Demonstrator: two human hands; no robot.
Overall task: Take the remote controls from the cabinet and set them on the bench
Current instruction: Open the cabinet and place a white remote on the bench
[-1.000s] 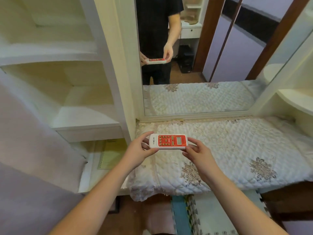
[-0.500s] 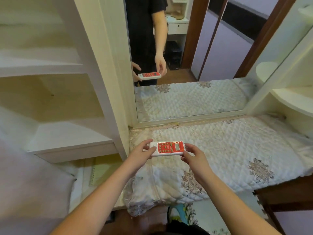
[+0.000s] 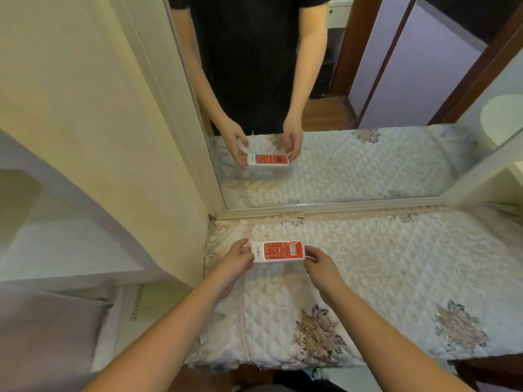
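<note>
A white remote control with a red button face and a small screen (image 3: 278,251) lies crosswise low over the quilted bench cushion (image 3: 382,267), near its back left corner. My left hand (image 3: 236,260) pinches its left end and my right hand (image 3: 318,264) pinches its right end. Whether the remote touches the cushion I cannot tell. The cabinet (image 3: 85,154) with open shelves stands to the left of the bench.
A large mirror (image 3: 368,108) rises behind the bench and reflects a person in black holding the remote. A white shelf unit (image 3: 506,176) borders the bench on the right. A drawer or low shelf with a pale pad (image 3: 152,301) sits bottom left.
Both hands have lowered the remote and carried it further back over the cushion, towards the mirror. The view has tipped downward and moved closer to the bench.
</note>
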